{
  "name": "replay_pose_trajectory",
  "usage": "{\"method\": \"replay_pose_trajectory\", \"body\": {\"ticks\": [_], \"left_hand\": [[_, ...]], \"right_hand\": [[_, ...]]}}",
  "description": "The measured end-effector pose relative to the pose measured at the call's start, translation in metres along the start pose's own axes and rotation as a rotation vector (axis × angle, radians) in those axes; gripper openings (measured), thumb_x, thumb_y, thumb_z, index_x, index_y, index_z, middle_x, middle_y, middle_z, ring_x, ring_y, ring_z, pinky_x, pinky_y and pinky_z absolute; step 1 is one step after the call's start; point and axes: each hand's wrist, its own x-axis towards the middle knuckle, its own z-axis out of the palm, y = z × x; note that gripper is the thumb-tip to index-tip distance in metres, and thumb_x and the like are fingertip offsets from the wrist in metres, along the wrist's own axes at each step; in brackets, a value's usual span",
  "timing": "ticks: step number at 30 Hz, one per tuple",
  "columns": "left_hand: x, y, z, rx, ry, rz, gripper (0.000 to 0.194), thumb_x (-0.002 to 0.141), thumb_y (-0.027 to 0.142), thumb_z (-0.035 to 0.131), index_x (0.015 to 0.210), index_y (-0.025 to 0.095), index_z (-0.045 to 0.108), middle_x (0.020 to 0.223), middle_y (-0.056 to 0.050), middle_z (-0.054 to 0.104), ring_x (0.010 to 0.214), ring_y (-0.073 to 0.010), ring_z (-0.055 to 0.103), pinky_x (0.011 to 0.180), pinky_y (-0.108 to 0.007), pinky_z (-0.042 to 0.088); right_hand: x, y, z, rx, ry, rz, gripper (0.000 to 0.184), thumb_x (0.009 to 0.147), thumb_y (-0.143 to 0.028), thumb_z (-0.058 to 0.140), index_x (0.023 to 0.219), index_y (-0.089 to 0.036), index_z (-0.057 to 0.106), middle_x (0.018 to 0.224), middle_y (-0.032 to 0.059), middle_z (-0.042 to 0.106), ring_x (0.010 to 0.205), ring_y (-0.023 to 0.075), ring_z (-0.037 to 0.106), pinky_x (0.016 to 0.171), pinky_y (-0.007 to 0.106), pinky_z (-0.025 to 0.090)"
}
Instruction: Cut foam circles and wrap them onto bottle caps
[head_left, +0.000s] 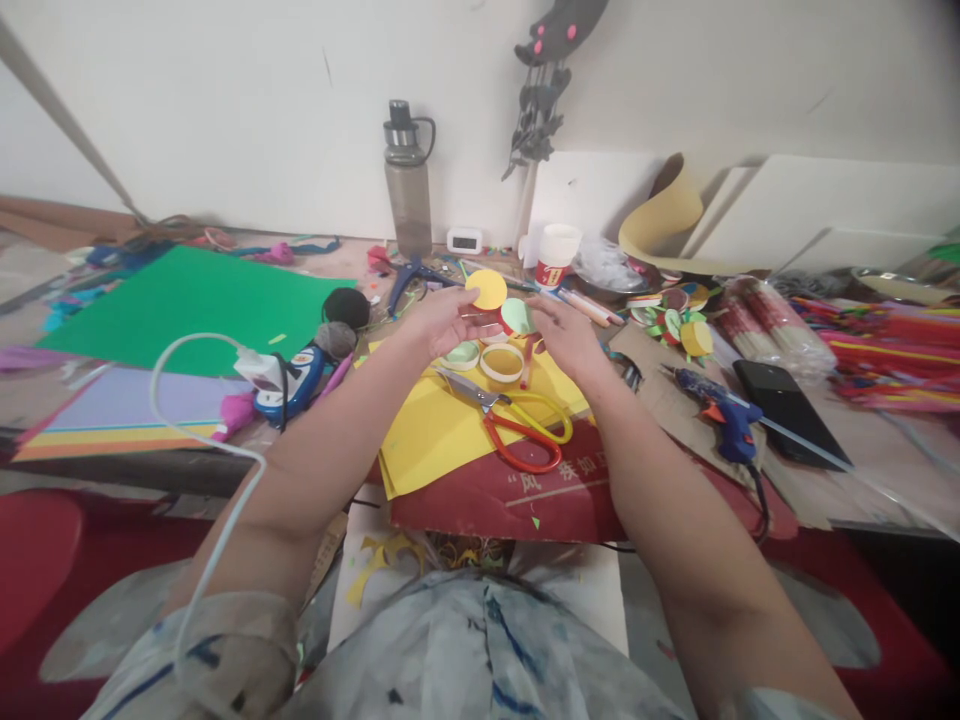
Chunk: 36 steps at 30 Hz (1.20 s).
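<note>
My left hand [442, 320] is raised over the table with a yellow paper disc [487, 289] pinched at its fingertips. My right hand [564, 335] is close beside it, fingers closed on a pale green paper disc [516, 316] with a red edge. Both discs meet between the hands. Below them lie two tape rings [501, 362], a sheet of yellow paper [442, 430] and scissors with red and yellow handles [521, 432].
A green sheet [195, 305] and stacked coloured paper [127, 410] lie at left. A blue glue gun [720, 410], a black phone [787, 410] and bundles of sticks [892, 350] are at right. A water bottle [409, 180] and a paper cup [556, 255] stand by the wall.
</note>
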Motion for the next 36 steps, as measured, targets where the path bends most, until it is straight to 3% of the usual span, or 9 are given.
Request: {"method": "replay_pose_trajectory", "body": {"ticks": [3,6,11,17,25,30,36], "left_hand": [[-0.002,0.000,0.001,0.041,-0.010,0.001,0.014,0.097,0.013,0.054,0.104,0.010,0.066,0.093,-0.015,0.078,0.093,-0.0237,0.076,0.102,-0.051,0.059],[-0.003,0.001,0.000,0.154,0.005,0.008,0.007,0.094,0.014,0.059,0.098,0.013,0.064,0.090,-0.013,0.076,0.090,-0.0236,0.076,0.097,-0.049,0.061],[-0.002,0.010,-0.007,0.319,0.205,0.223,0.006,0.088,0.016,0.064,0.091,0.018,0.059,0.090,-0.008,0.074,0.088,-0.0206,0.074,0.089,-0.039,0.059],[0.000,0.013,-0.010,0.282,0.175,0.281,0.010,0.087,0.022,0.064,0.094,0.020,0.057,0.093,-0.008,0.075,0.095,-0.0221,0.075,0.087,-0.036,0.057],[0.001,0.011,-0.010,0.288,0.144,0.294,0.017,0.085,0.025,0.066,0.099,0.020,0.057,0.100,-0.010,0.076,0.100,-0.0248,0.076,0.092,-0.041,0.057],[0.000,0.012,-0.011,0.322,0.144,0.291,0.022,0.084,0.028,0.069,0.101,0.020,0.059,0.100,-0.009,0.077,0.100,-0.0250,0.077,0.091,-0.039,0.059],[0.003,0.015,-0.016,0.390,0.166,0.294,0.014,0.084,0.026,0.070,0.093,0.018,0.062,0.092,-0.011,0.078,0.093,-0.0240,0.079,0.082,-0.033,0.060]], "right_hand": [[-0.002,-0.006,-0.001,-0.072,-0.017,0.039,0.043,0.087,-0.045,0.073,0.120,-0.017,0.074,0.121,0.0141,0.076,0.109,0.0309,0.071,0.101,0.053,0.057],[-0.005,-0.010,-0.001,-0.120,-0.050,0.066,0.052,0.077,-0.036,0.086,0.124,-0.017,0.074,0.124,0.0147,0.075,0.104,0.0302,0.071,0.098,0.052,0.058],[-0.009,-0.014,-0.005,-0.116,-0.228,0.081,0.058,0.074,-0.029,0.088,0.130,-0.022,0.073,0.134,0.0120,0.072,0.090,0.0239,0.071,0.087,0.046,0.061],[-0.011,-0.017,-0.009,-0.251,-0.388,0.025,0.060,0.071,-0.025,0.090,0.129,-0.020,0.074,0.127,0.0131,0.074,0.101,0.0279,0.071,0.096,0.047,0.057],[-0.012,-0.017,-0.006,-0.329,-0.422,0.008,0.059,0.073,-0.027,0.090,0.128,-0.019,0.073,0.129,0.0149,0.072,0.108,0.0309,0.070,0.097,0.047,0.056],[-0.013,-0.017,-0.003,-0.400,-0.446,-0.014,0.063,0.074,-0.032,0.091,0.131,-0.016,0.072,0.122,0.0149,0.073,0.105,0.0297,0.070,0.095,0.044,0.055],[-0.014,-0.019,-0.001,-0.465,-0.458,-0.013,0.062,0.076,-0.035,0.090,0.132,-0.016,0.071,0.122,0.0149,0.073,0.107,0.0294,0.070,0.099,0.041,0.053]]}}
